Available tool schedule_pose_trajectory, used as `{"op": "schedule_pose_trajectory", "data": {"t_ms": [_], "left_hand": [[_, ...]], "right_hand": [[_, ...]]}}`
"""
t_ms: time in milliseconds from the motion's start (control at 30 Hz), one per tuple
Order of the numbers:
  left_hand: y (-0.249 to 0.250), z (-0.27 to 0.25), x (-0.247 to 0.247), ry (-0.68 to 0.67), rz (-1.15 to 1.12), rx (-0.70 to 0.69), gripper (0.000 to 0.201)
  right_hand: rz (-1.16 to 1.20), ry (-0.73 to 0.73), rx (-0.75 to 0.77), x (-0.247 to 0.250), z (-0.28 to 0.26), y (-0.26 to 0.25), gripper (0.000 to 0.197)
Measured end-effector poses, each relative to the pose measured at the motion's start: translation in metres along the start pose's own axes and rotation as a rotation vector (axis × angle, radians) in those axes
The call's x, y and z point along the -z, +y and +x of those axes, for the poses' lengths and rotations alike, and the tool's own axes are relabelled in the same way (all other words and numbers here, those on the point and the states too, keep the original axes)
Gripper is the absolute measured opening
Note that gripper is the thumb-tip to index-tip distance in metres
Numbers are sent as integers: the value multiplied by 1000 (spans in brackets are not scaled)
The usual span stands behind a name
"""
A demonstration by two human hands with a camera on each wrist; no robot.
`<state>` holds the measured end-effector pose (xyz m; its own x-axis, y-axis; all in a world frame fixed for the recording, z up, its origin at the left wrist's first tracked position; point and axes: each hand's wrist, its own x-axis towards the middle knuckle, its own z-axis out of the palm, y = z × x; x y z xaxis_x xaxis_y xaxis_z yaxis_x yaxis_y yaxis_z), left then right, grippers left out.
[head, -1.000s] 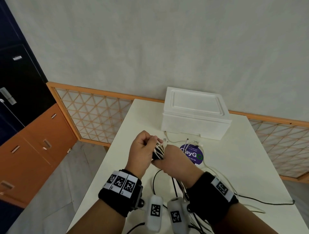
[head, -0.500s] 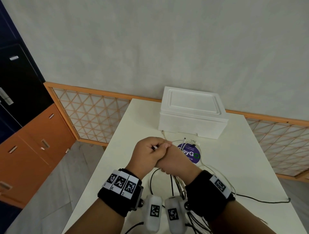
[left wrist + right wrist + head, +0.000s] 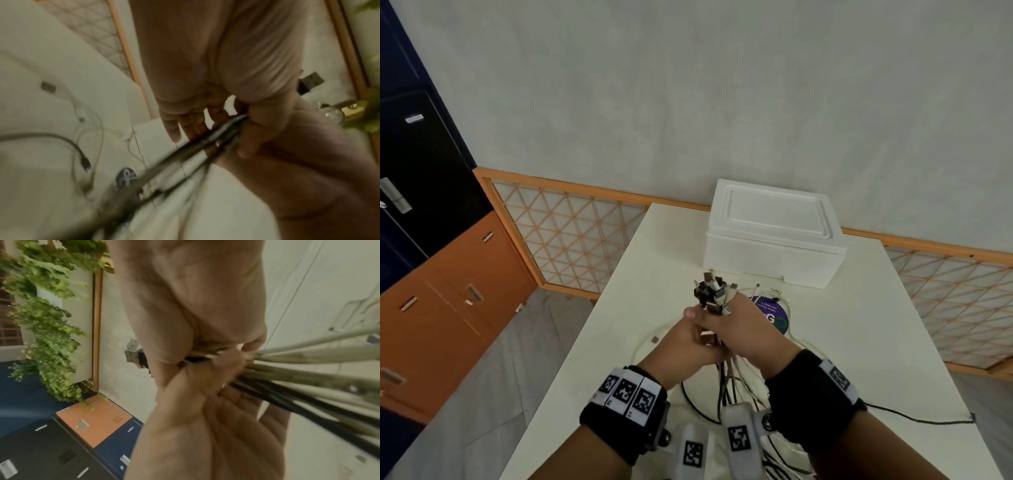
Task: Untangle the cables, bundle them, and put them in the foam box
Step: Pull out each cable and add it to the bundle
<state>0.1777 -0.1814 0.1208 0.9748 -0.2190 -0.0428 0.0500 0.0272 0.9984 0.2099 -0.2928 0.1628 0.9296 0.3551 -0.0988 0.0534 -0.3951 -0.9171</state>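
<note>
A bundle of black and white cables [image 3: 710,294] stands upright over the table, its plug ends fanned out above my right hand [image 3: 736,325]. That hand grips the bundle just under the plugs [image 3: 205,356]. My left hand [image 3: 681,342] sits right below and against it, thumb up, fingers curled round the strands [image 3: 185,126]. The cables [image 3: 185,154] trail from both hands down to the table; in the right wrist view the strands [image 3: 308,378] fan out to the right. The white foam box [image 3: 774,240] stands behind the hands, its lid on.
A white table [image 3: 859,342] carries a round purple sticker [image 3: 777,318] beside my right hand. A loose white cable with a plug [image 3: 654,339] lies left of the hands, and a thin black cable [image 3: 911,418] runs off right. Orange lattice rail and cabinets stand beyond the table edges.
Both hands have risen with the bundle. My left hand slid from the top to beneath the right hand, so the plug ends now show above the right fist.
</note>
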Motion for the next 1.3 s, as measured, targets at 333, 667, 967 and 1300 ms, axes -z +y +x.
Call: {"op": "schedule_pose_trajectory", "data": {"t_ms": [333, 667, 967, 1300], "left_hand": [[14, -1, -16, 159, -69, -29, 31], [19, 1, -7, 284, 29, -1, 21], [23, 7, -6, 237, 268, -73, 12], [14, 6, 1, 337, 220, -100, 22]], "right_hand": [[10, -31, 73, 0, -8, -4, 82], [-442, 336, 748, 6, -21, -5, 32], [-480, 109, 704, 13, -15, -24, 42], [-461, 179, 586, 5, -13, -23, 17]]}}
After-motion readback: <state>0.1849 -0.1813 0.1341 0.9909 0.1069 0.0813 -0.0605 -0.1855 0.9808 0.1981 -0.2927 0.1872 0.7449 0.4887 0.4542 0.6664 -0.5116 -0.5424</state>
